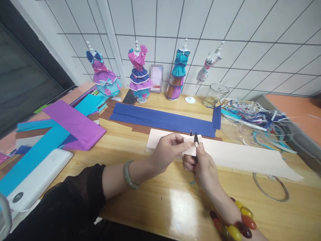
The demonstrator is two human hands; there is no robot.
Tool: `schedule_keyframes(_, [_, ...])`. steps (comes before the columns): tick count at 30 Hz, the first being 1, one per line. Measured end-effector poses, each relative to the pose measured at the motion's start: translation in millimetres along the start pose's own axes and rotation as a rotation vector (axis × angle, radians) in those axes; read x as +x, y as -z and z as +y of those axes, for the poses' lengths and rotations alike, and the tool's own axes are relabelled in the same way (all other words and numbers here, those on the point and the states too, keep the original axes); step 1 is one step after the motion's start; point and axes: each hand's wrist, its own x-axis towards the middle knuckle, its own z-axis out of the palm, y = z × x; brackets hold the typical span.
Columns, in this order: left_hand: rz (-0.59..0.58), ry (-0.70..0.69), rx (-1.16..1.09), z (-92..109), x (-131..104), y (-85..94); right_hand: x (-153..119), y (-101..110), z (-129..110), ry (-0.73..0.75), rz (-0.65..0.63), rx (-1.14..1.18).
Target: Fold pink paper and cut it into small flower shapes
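— Two-handed grip, closed?
— Yep: pinching pale piece [190,152] w/ L hand [167,150] over bench [140,207], clasping blk scissors [196,137] (prob.) w/ R hand [207,167].
— Worst case?
— Might cut crooked or nick self if slipping.

Front tabletop [142,209] offers passage; mannequins [181,63] obstruct the rear.

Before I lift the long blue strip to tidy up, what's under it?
Brown material peeks out from under the long blue strip at its left end and near edge; anything else beneath is hidden.
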Motion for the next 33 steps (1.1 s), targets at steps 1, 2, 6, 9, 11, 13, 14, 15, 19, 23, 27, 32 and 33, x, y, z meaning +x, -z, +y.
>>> schedule_keyframes(1, [0.0,0.005,-0.006,0.0,0.1,-0.1,-0.1,0.1,0.1,-0.002,0.001,0.002])
schedule_keyframes(2, [0.0,0.012,-0.014,0.0,0.2,-0.3,-0.1,0.2,0.2,-0.005,0.002,0.0])
schedule_keyframes(6, [0.0,0.038,-0.051,0.2,0.4,-0.9,0.0,0.3,1.2,-0.007,0.003,0.001])
schedule_keyframes(9, [0.002,0.034,-0.047,0.5,0.2,-1.3,-0.2,0.6,2.2,0.004,0.003,0.017])
schedule_keyframes(11, [0.006,0.032,-0.037,0.9,-0.2,-1.6,-0.5,0.8,2.5,0.003,-0.003,0.019])
schedule_keyframes(13, [0.012,0.037,-0.027,1.4,-0.5,-1.7,-0.8,0.9,2.2,0.003,-0.01,0.019])
schedule_keyframes(14, [0.013,0.039,-0.023,1.6,-0.5,-1.7,-0.9,0.9,2.0,0.004,-0.013,0.019])
schedule_keyframes(15, [0.012,0.038,-0.02,1.9,-0.5,-1.6,-0.9,0.9,1.6,0.007,-0.015,0.02])
schedule_keyframes(19, [0.0,0.025,-0.021,2.3,-0.2,-1.1,-0.5,0.5,0.3,0.019,-0.011,0.012])
schedule_keyframes(23, [-0.013,0.029,-0.035,1.8,-0.1,-0.9,-0.2,0.1,0.0,0.012,-0.01,0.016])
schedule_keyframes(27, [-0.002,0.039,-0.038,1.0,-0.6,-1.1,-0.2,0.1,0.5,0.027,-0.014,0.022])
schedule_keyframes(32, [-0.02,0.084,-0.089,-0.3,-0.6,-1.3,-0.8,0.3,0.4,0.027,-0.008,0.026])
schedule_keyframes(33, [-0.019,0.091,-0.102,-0.5,-0.6,-1.4,-1.0,0.4,0.4,0.031,-0.005,0.023])
